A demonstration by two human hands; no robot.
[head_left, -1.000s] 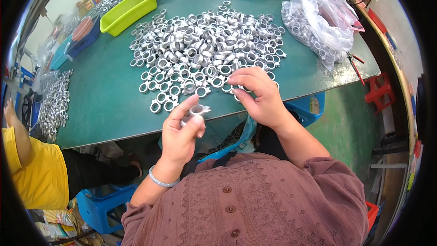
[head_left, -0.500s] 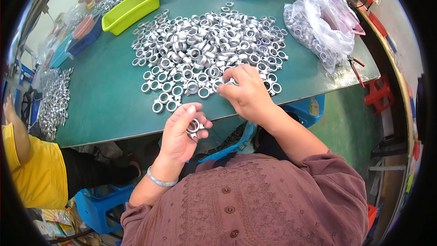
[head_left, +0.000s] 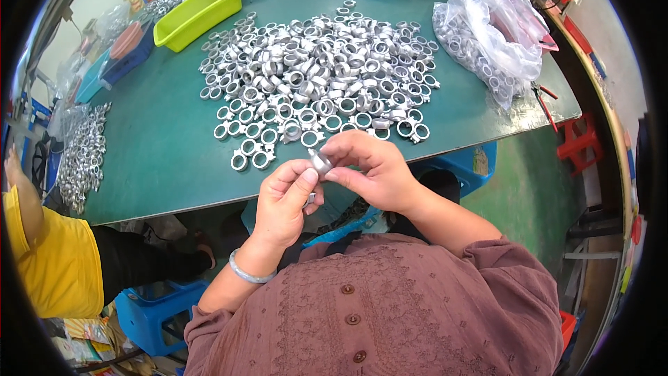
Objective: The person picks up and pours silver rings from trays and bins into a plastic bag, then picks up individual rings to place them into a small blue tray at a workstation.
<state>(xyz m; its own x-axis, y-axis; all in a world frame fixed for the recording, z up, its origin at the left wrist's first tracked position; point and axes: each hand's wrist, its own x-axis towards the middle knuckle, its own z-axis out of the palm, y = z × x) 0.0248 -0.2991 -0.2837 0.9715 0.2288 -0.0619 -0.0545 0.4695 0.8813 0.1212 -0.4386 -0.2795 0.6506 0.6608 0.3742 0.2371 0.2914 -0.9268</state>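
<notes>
By the table, both hands pinch a ring.

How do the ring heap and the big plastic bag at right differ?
The ring heap lies loose; the big plastic bag encloses its rings in clear film. The heap spreads wider, across the middle; the bag sits toward the right edge. Both rest on the green table and contain silvery rings.
</notes>
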